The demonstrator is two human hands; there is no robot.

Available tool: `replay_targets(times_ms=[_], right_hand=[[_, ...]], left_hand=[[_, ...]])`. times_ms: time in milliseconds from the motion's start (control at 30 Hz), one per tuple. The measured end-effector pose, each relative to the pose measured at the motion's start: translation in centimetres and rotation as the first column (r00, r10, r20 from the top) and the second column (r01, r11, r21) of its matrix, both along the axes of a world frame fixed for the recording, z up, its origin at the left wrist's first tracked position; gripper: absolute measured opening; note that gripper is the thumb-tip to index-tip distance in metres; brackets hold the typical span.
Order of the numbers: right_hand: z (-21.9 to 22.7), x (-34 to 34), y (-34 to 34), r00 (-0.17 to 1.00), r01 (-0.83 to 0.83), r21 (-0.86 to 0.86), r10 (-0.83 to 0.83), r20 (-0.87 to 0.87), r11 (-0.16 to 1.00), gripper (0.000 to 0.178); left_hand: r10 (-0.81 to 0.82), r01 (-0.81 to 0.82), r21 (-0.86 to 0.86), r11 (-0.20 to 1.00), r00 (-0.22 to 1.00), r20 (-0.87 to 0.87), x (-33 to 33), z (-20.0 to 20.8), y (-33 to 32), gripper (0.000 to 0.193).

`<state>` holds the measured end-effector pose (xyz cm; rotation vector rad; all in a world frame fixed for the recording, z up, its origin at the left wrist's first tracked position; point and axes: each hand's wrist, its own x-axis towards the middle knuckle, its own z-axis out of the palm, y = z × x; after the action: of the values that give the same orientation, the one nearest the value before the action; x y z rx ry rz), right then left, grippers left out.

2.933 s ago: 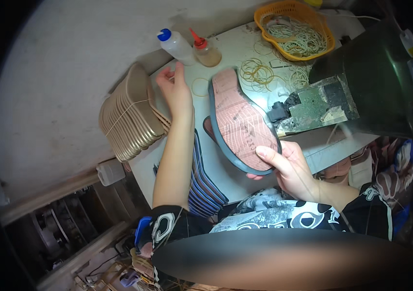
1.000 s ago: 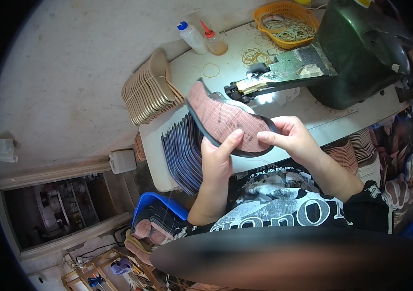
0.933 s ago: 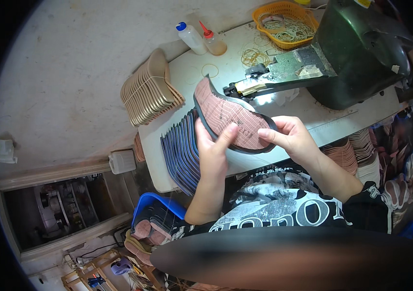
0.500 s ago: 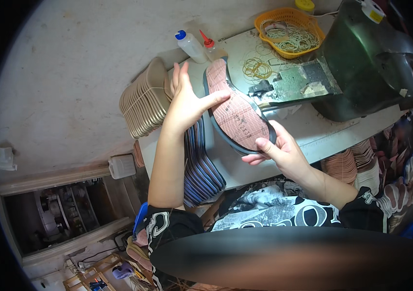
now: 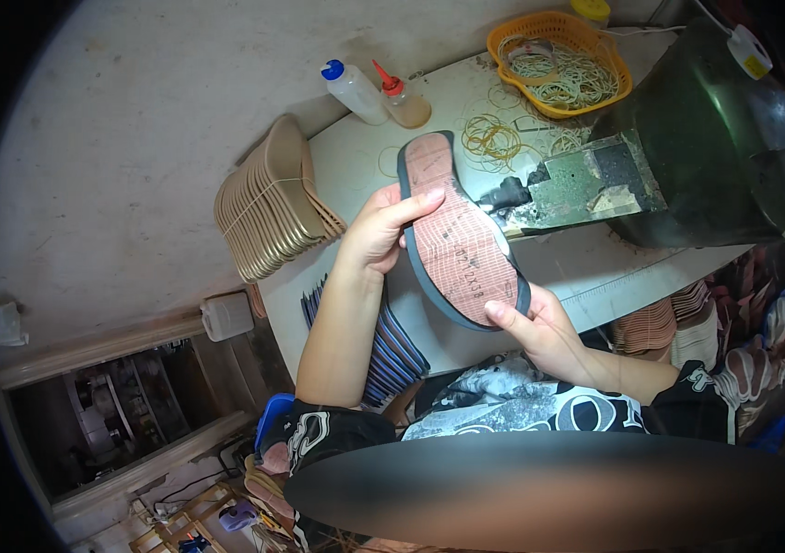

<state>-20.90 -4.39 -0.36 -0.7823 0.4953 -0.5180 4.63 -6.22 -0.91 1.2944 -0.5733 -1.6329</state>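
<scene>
Between my hands is a shoe sole (image 5: 462,244), pinkish-brown with a fine grid on its upper face and a dark edge all round. My left hand (image 5: 386,223) grips it near its narrow middle, thumb on the pink face and fingers behind it. At the wide end, my right hand (image 5: 540,327) pinches the rim with the thumb on top. The sole is held tilted above the table, beside the small work plate of a dark green machine (image 5: 697,138). My fingers behind the sole are largely hidden.
Bundled tan soles (image 5: 268,207) stand at the table's left, dark-edged soles (image 5: 392,350) lie by my left forearm. A yellow basket (image 5: 494,55) of cords, a blue-capped bottle (image 5: 356,95) and a red-tipped bottle (image 5: 408,106) stand at the back. Loose rubber bands (image 5: 489,140) lie near the machine.
My left hand has gone from spread fingers to closing round the sole's edge. The sole has shifted slightly toward me. My right hand keeps its hold at the wide end.
</scene>
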Motion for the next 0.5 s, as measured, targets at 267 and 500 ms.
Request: replay_targets(times_ms=[267,500], right_hand=[[-0.2,0.6,-0.6,0.999,-0.045,0.069,0.045,0.001,0.997,0.028],[0.3,2.1,-0.9,0.994,0.079,0.231,-0.095,0.056,0.97,0.029]], left_hand=[[0.046,-0.045,0.016,0.999,0.999,-0.025,-0.9,0.3,-1.2,0.03],[0.262,-0.132,-0.245,0.961,0.726,0.636,-0.2,-0.6,-2.3,0.06]])
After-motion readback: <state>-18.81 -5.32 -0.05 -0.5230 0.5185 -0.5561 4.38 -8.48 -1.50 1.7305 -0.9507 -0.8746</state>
